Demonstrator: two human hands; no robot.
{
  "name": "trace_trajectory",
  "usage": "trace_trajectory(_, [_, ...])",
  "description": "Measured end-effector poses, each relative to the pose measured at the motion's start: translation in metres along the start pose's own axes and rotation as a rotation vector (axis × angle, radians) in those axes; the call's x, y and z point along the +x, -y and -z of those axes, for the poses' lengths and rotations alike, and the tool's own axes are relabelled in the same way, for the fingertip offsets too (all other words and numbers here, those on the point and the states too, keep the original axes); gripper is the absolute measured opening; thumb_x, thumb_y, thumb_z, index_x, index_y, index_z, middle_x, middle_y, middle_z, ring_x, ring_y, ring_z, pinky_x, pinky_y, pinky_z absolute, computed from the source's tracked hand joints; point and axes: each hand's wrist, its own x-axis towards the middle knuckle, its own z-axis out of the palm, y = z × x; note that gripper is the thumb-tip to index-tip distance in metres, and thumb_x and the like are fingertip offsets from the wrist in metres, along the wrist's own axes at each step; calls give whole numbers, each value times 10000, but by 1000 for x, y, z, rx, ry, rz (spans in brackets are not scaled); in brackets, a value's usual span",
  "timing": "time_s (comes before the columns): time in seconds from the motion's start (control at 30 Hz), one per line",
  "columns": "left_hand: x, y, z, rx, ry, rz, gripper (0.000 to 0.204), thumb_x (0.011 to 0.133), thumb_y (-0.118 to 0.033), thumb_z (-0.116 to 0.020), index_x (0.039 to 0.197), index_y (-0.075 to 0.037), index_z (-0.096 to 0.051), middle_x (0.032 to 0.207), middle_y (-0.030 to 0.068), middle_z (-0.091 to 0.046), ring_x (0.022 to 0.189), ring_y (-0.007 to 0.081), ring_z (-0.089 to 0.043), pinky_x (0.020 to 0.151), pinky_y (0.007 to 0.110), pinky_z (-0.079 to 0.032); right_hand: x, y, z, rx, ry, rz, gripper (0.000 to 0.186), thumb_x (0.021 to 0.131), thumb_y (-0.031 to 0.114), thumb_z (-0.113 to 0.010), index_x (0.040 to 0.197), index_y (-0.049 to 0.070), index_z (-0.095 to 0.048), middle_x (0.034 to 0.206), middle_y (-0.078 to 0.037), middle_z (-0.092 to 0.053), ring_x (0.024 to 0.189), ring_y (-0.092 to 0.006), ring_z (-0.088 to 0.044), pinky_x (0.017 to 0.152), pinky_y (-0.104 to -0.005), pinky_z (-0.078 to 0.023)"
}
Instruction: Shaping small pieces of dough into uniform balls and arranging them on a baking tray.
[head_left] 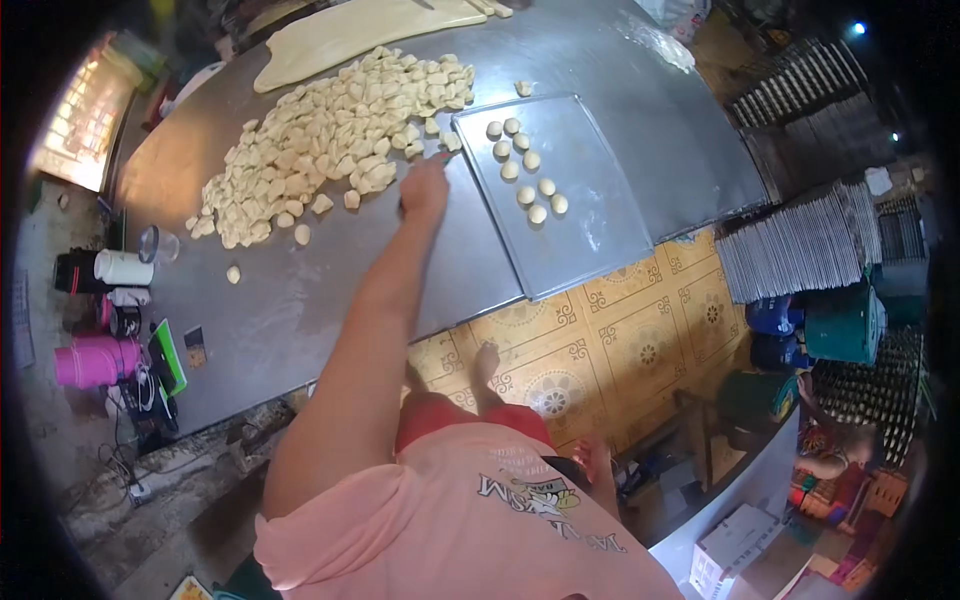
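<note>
Pale dough is what our left hand (425, 188) reaches for: the arm stretches far across the table (300, 290) and the fingers (440, 160) point forward, close together as far as we can make out, their tips touching or just short of the nearest pieces at the right-hand edge of the dough pile (330, 140); the view is too small to tell whether a piece is pinched between them. That pile of cut, pillow-shaped dough pieces spreads wide over the grey metal table to the left of the hand, with a few stray pieces lying apart at its lower left. Just to the right of the fingers lies a flat metal baking tray (580, 230), one corner hanging over the table's edge, carrying a small cluster of rounded dough balls (525, 165) in its upper part. Beyond the pile a long rolled sheet of dough (350, 35) lies at the far end of the table. Our right hand (595, 462) hangs low by the hip, away from the table, above the patterned yellow floor tiles (620, 340), and whether its fingers are open or closed we cannot tell. At the table's left end stand a pink jug (95, 362) and a white cup (122, 267).
</note>
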Motion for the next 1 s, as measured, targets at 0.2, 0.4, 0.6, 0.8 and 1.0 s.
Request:
trace_trajectory(0.2, [-176, 3, -49, -120, 186, -340, 370, 1107, -307, -456, 1390, -188, -664, 1062, 217, -705, 969, 409, -695, 800, 526, -570, 36, -40, -6, -103, 83, -17, 326, 1018, 411, -688, 1143, 112, -654, 985, -38, -690, 832, -166, -667, 699, -329, -548])
trace_trajectory(0.4, [-197, 194, 71, 208, -230, 138, 348, 1106, -278, -474, 1335, -142, -698, 1052, 175, -730, 963, 378, -697, 787, 530, -551, 73, -55, -32, 24, 308, 57, 533, 979, 447, -723, 1358, 88, -612, 1128, -70, -714, 890, -184, -686, 776, -304, -566])
trace_trajectory(0.6, [-146, 206, 79, 195, -359, 391, 366, 1050, -299, -514, 1314, -101, -672, 1183, 190, -714, 1082, 424, -682, 926, 542, -538, 76, 18, -56, -322, 269, 155, 516, 1031, 429, -639, 1429, 106, -581, 1226, -93, -705, 975, -199, -697, 832, -335, -572])
trace_trajectory(0.8, [-148, -13, -14, -290, 213, 101, 498, 1132, -467, -379, 1354, -121, -661, 1248, 238, -683, 1146, 451, -678, 974, 586, -533, 44, 91, -93, -368, 233, 41, 498, 1019, 449, -643, 1400, 130, -608, 1160, -105, -718, 973, -190, -692, 818, -357, -558])
trace_trajectory(1.0, [-218, 103, 23, 81, 30, -141, 403, 1083, -256, -517, 1474, -293, -611, 1096, 162, -710, 913, 365, -726, 747, 542, -587, 43, 99, -99, -364, 294, 135, 525, 1029, 482, -631, 1407, 118, -606, 1255, -124, -697, 1067, -212, -674, 889, -381, -555])
